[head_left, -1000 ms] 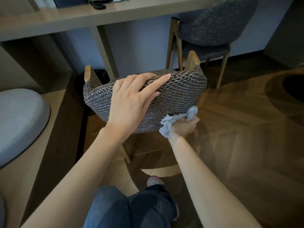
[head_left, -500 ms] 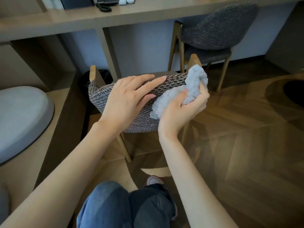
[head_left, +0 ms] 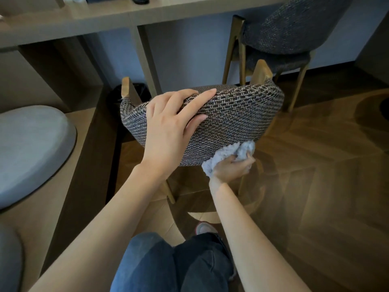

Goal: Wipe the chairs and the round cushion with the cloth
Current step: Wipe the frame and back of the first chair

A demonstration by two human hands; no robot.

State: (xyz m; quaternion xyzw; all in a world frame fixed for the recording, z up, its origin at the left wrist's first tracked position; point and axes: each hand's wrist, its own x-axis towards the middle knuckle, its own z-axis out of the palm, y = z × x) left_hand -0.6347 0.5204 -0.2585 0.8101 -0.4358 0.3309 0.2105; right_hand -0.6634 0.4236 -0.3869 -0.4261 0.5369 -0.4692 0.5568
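From the head view, your left grip (head_left: 168,127) lies across the top rim of the near chair (head_left: 235,119) at the centre of the frame. The fingers are laid out fairly straight over the woven backrest and the thumb rests on its near face. It clasps nothing; most likely it is there to brace the chair so it does not rock or slide while you rub.

Your right grip (head_left: 230,170) is curled tight around the cloth (head_left: 227,155), which is bunched into a pale blue wad. It sits at the lower right edge of the backrest and touches the fabric there. Bunching it gives you a firm pad to press into the coarse weave, and the low position suits working along the underside edge.

The second chair (head_left: 294,28) stands at the upper right, tucked under the counter (head_left: 147,11) and well apart from the cloth. The round cushion (head_left: 31,148) rests at the left of the frame, also out of reach of the wad. Both look like they remain to be wiped.
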